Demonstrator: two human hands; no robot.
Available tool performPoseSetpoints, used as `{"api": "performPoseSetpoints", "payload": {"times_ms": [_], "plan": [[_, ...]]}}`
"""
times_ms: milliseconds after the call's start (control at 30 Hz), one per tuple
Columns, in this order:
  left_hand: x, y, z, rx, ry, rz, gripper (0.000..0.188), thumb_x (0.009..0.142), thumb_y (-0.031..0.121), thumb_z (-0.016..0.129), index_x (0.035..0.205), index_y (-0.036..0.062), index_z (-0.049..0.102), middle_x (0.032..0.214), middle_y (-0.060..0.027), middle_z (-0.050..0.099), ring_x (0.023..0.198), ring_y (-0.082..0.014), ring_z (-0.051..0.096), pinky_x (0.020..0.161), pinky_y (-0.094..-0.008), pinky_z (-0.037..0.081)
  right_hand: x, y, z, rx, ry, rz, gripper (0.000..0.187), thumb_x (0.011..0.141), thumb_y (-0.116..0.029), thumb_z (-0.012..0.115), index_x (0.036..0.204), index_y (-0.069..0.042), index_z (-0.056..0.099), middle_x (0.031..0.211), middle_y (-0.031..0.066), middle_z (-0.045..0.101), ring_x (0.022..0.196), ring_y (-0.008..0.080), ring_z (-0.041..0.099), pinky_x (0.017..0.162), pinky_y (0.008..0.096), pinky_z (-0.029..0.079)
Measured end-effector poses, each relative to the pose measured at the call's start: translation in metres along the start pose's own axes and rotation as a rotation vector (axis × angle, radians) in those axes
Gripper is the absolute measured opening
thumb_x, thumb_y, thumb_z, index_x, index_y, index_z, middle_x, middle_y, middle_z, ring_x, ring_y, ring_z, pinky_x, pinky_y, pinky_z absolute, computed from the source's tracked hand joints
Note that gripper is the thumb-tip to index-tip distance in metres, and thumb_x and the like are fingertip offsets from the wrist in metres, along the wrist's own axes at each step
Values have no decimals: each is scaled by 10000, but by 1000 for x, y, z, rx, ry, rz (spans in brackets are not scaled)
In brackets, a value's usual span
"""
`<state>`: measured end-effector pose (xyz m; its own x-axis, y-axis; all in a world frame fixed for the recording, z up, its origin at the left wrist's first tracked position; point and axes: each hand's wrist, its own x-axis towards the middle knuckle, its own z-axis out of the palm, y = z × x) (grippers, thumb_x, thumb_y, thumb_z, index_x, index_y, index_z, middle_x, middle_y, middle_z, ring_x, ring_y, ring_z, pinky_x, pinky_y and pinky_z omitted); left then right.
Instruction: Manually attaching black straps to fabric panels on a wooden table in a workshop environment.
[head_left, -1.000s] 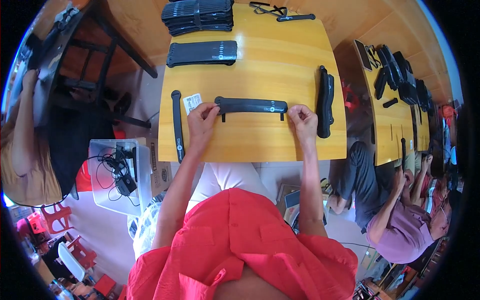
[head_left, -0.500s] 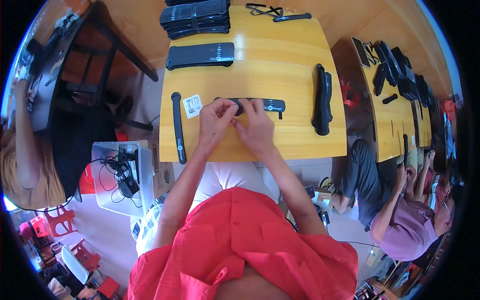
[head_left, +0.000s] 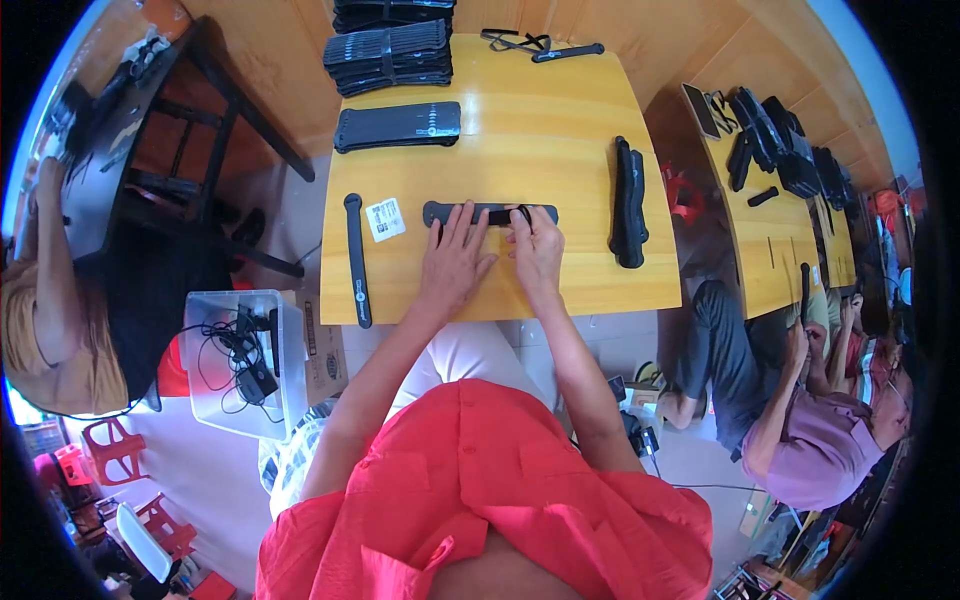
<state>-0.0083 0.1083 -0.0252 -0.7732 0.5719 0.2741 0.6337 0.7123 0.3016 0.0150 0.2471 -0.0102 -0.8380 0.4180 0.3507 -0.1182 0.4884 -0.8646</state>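
A flat black strap [head_left: 434,212] lies crosswise on the yellow wooden table, in front of me. My left hand [head_left: 457,262] rests on its middle with the fingers stretched out, pressing it down. To the right, my right hand [head_left: 537,255] is closed on a thin black band, which curves up in a small loop [head_left: 525,212] above the strap's right part. Left of the hands lie a white printed label [head_left: 384,219] and a single long black strap [head_left: 356,262], set lengthwise near the table's left edge.
Banded stacks of black straps [head_left: 388,58] stand at the far left, with another flat pile [head_left: 398,126] nearer. More straps [head_left: 627,203] lie by the right edge. A clear bin [head_left: 205,385] with cables stands at lower left. People sit at tables on both sides.
My hands were pinched close together over the strap's middle. The left has flattened onto the strap; the right has moved rightward with the thin band. The view has shifted slightly.
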Motion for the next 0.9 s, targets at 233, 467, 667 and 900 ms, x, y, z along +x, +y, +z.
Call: {"api": "performPoseSetpoints", "payload": {"times_ms": [233,467,667,900], "plan": [[-4,-2,1,-18,-3,6,677,816,406,571,1367,96,329,1426,-137,276,1321,-275,252,1050,-482,223,5,13,-49,452,180,436,219,918,-253,518,856,-56,592,634,14,571,502,73,532,413,207,437],[-4,-1,-1,-62,18,3,673,816,407,571,1361,88,339,1424,-144,276,1321,-275,255,1055,-480,216,12,33,-87,538,442,477,209,909,-231,533,786,-62,541,616,46,574,457,103,528,390,236,444],[-5,-1,1,-55,6,-17,665,820,410,565,1357,86,344,1426,-151,268,1323,-276,247,1057,-481,210,27,28,-143,444,723,339,208,887,-221,558,787,-42,527,600,60,550,448,124,522,406,275,476],[-5,-1,-3,-47,-17,-10,679,828,416,548,1371,83,313,1440,-148,241,1337,-274,213,1066,-486,180,30,-17,-231,324,880,81,249,918,-233,519,919,6,588,673,69,593,537,120,555,488,244,485]]}}
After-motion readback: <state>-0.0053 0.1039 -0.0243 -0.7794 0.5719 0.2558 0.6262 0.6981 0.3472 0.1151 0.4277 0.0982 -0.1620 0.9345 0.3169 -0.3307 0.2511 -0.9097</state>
